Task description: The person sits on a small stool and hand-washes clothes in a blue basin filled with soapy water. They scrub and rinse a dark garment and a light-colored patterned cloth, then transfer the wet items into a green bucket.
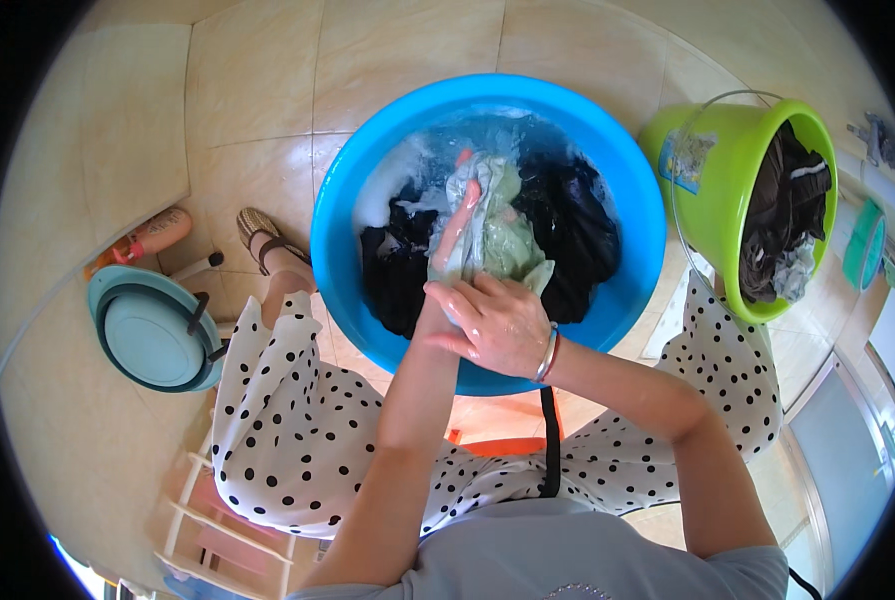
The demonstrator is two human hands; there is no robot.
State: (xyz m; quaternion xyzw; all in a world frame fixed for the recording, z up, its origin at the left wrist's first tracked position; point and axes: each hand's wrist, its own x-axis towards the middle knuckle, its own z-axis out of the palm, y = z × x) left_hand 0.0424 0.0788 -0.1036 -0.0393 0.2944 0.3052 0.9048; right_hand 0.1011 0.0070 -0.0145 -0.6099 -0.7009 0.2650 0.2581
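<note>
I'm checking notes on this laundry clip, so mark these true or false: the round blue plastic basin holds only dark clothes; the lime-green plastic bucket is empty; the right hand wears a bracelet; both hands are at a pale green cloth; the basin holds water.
1. The round blue plastic basin holds only dark clothes. False: a pale green cloth lies among the black garments.
2. The lime-green plastic bucket is empty. False: dark clothes fill it.
3. The right hand wears a bracelet. True.
4. Both hands are at the pale green cloth. True: the left hand lies stretched along it and the right grips it.
5. The basin holds water. True, with suds.
</note>
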